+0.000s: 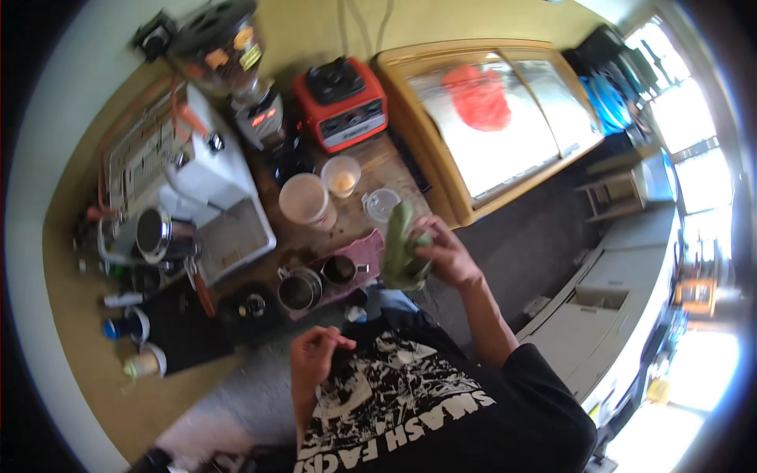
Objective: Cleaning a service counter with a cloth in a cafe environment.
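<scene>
My right hand grips a crumpled green cloth, which hangs down from the fingers over the counter's front edge. My left hand is raised in front of my dark printed shirt, its fingers curled together and no object showing in them. Nearest to the hands, a metal pitcher and a smaller metal cup stand at a pink cloth on the counter. Behind them are a large pale tub, a small tub with yellowish contents and a clear plastic lid.
A white espresso machine and a coffee grinder fill the left side. A red blender base stands at the back. To the right is a wood-framed case; white cabinets lie farther off.
</scene>
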### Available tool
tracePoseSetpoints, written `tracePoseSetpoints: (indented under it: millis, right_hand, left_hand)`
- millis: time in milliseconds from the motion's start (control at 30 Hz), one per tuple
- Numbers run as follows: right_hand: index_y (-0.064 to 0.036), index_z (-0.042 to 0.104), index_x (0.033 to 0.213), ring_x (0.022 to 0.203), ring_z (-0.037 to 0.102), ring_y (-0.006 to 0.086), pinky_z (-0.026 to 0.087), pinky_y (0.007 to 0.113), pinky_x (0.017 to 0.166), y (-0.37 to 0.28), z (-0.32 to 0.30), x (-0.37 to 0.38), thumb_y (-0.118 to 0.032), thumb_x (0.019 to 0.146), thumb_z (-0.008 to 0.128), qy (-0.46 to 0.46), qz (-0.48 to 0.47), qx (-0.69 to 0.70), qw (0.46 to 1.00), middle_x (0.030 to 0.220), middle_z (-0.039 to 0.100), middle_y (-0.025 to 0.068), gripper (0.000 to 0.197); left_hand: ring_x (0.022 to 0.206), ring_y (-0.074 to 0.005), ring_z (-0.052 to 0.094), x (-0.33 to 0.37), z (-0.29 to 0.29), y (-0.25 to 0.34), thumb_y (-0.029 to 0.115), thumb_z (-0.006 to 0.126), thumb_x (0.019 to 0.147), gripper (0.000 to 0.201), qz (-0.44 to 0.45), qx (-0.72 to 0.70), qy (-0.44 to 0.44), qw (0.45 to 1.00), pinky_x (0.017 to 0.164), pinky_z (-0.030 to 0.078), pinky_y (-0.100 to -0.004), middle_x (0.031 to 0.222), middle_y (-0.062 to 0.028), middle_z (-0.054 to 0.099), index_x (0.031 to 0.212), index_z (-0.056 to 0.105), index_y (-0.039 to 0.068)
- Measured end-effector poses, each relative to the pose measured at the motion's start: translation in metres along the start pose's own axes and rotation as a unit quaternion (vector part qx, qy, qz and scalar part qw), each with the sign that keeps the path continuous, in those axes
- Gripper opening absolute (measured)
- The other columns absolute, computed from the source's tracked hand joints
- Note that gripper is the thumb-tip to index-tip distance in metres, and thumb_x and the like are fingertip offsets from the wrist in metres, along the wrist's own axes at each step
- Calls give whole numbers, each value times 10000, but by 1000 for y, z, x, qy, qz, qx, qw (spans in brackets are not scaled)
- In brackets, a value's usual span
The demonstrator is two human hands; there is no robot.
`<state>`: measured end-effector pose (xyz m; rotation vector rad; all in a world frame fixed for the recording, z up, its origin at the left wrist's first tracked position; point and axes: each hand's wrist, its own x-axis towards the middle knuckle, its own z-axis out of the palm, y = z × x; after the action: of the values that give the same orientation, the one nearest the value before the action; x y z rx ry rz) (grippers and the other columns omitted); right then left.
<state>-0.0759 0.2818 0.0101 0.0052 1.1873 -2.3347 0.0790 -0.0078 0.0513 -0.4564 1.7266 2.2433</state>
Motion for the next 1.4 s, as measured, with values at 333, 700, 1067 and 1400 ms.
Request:
tracePoseSetpoints:
  millis: [333,700,1067,1400]
  right_hand:
    - [-37,507,1301,1151,531,114,453,313,1020,71,47,-98,-47,914,660,-43,-38,-243,968,1197,570,38,417]
    - [-14,581,1225,1139,608,225,493,365,980,43,-20,-152,-7,837,563,137,-150,-357,912,1166,640,127,388]
    - [-57,524,1287,1030,567,155,475,316,937,-58,-147,-309,-33,849,588,424,-319,-198,824,1049,569,71,444]
    - [-62,455,1344,945,545,80,466,241,822,-4,-113,-486,6,935,538,670,-406,-65,618,1050,537,21,423]
  left_hand:
    - [1006,-161,624,14,58,-32,90,749,863,353,102,145,-135,975,900,489,-309,1091,-113,670,1161,595,-21]
    - [856,-112,616,38,112,-55,140,733,887,221,114,314,-155,930,786,500,-282,897,-70,681,1002,649,-28]
    - [953,-157,488,77,295,-78,244,394,1062,238,142,345,-299,878,884,414,-282,1030,-120,527,1119,416,13]
    - [971,-170,467,46,505,-121,247,436,1048,263,159,342,-570,730,891,394,-289,1067,-85,455,1152,448,6]
